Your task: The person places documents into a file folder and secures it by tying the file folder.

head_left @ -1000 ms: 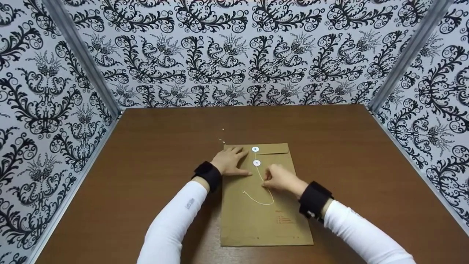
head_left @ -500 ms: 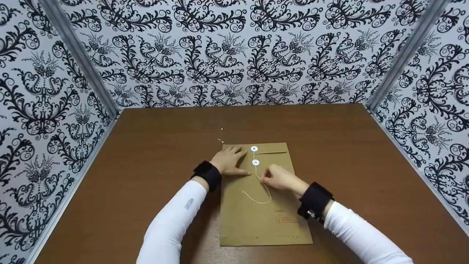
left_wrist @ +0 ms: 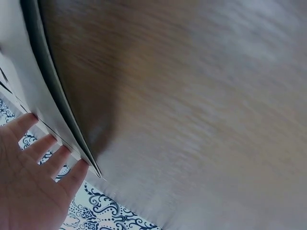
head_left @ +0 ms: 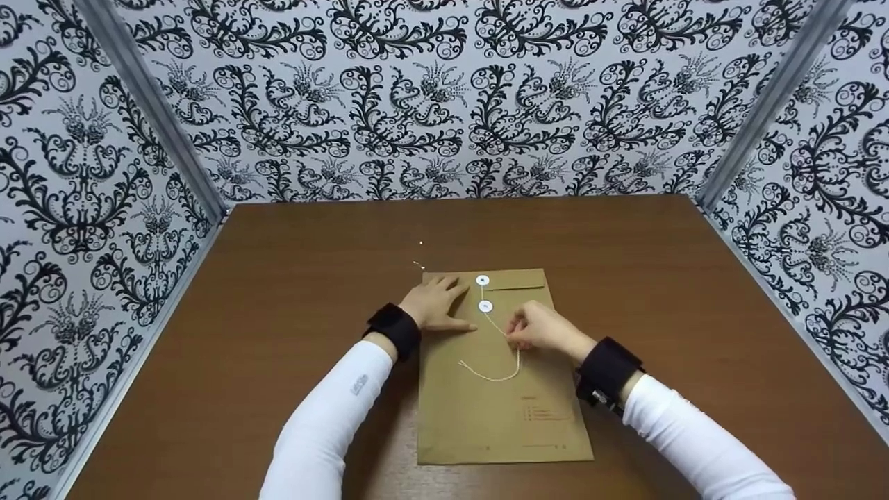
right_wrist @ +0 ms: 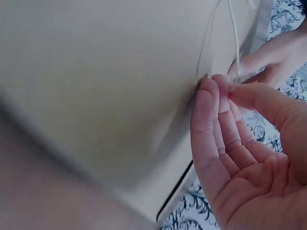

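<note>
A brown paper envelope (head_left: 479, 410) lies flat on the table, its flap (head_left: 517, 279) at the far end. Two white discs, an upper one (head_left: 483, 280) on the flap and a lower one (head_left: 485, 306) below it, are linked by a thin string (head_left: 496, 380). My left hand (head_left: 434, 305) rests on the envelope's upper left with fingers spread; the left wrist view shows those fingers straight along its edge. Between thumb and fingertips my right hand (head_left: 542, 328) pinches the string, right of and below the lower disc. The string's loose end curves across the envelope.
The brown wooden table (head_left: 278, 312) extends around the envelope. Small white scraps (head_left: 419, 265) lie just beyond its upper left corner. Patterned walls (head_left: 430, 104) enclose the table at the back and both sides.
My right hand has shifted slightly right and up with the string, which now slants rightward from the lower disc. The left hand stays in place.
</note>
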Available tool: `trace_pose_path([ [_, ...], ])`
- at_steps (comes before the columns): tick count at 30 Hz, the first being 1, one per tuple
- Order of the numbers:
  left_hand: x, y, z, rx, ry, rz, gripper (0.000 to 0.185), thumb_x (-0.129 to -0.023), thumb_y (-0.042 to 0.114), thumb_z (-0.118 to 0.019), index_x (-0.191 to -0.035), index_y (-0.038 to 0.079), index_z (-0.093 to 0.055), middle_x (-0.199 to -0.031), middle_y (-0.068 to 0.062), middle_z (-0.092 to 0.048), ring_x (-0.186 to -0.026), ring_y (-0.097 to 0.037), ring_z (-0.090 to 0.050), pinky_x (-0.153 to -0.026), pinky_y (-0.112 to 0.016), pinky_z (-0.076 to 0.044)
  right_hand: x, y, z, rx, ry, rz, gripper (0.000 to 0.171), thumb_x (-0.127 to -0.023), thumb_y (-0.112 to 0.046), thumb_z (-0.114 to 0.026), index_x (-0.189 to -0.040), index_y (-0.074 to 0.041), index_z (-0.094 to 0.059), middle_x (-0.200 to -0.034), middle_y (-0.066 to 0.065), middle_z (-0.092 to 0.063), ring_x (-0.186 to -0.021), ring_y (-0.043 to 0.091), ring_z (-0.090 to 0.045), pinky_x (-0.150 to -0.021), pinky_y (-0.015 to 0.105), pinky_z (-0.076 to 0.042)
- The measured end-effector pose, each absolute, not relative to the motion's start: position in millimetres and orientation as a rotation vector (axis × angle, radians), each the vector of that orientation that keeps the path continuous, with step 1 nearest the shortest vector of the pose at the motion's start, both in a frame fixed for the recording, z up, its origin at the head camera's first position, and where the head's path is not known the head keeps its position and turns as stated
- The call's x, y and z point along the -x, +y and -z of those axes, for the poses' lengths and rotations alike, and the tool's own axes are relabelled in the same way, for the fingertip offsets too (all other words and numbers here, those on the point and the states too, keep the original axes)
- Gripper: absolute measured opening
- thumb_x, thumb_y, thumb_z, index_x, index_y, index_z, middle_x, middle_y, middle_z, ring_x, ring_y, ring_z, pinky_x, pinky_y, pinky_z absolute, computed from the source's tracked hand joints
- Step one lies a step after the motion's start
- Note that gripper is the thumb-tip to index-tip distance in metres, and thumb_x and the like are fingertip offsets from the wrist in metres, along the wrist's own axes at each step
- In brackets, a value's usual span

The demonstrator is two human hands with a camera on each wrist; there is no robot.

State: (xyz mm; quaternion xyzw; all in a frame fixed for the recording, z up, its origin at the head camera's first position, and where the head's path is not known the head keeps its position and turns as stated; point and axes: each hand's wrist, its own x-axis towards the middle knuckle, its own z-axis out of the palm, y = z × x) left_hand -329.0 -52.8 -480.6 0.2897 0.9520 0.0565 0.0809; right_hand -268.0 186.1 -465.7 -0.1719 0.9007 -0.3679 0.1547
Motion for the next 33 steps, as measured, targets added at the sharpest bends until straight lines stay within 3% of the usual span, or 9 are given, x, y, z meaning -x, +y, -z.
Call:
trace_pose_path([
  [6,328.6,-52.6,480.9,-0.87,2.834,-0.187,0.088,-0.089,0.066,-0.065,-0.157,0.016,-0.042,-0.167,-0.013,-0.034,-0.154,-0.039,-0.036,-0.121,-0.054,-0.04,276.7,203.9,463.0,0.502,2.747,0.866,0.003,-0.081,-0.002,-0.078,-0.081,0.001,-0.077,-0.067,0.006,-0.072,-0.054,0.003,-0.053,-0.052,0.017,-0.043],
  [19,324.0,-53.1,475.3,-0.886,2.829,-0.206,0.088,-0.09,0.065,-0.065,-0.158,0.014,-0.04,-0.166,-0.016,-0.036,-0.153,-0.04,-0.036,-0.121,-0.054,-0.04,307.1,219.1,463.0,0.449,2.992,0.676,0.011,-0.088,-0.014,-0.077,-0.082,-0.006,-0.08,-0.078,0.009,-0.077,-0.06,0.011,-0.055,-0.058,0.024,-0.042],
  [27,326.3,-53.5,476.3,-0.901,2.835,-0.214,0.089,-0.089,0.065,-0.066,-0.158,0.013,-0.041,-0.166,-0.017,-0.036,-0.153,-0.04,-0.036,-0.12,-0.056,-0.04,326.3,219.8,459.9,0.488,3.071,0.588,0.009,-0.089,-0.011,-0.076,-0.085,-0.003,-0.078,-0.088,0.016,-0.076,-0.077,0.031,-0.07,-0.07,0.045,-0.056],
  [33,327.9,-54.9,478.5,-0.906,2.832,-0.222,0.09,-0.089,0.065,-0.066,-0.157,0.012,-0.041,-0.166,-0.017,-0.036,-0.153,-0.04,-0.035,-0.119,-0.057,-0.04,344.3,219.3,454.6,0.458,3.084,0.611,0.01,-0.089,-0.011,-0.076,-0.092,-0.001,-0.078,-0.099,0.02,-0.077,-0.094,0.041,-0.072,-0.083,0.055,-0.057],
])
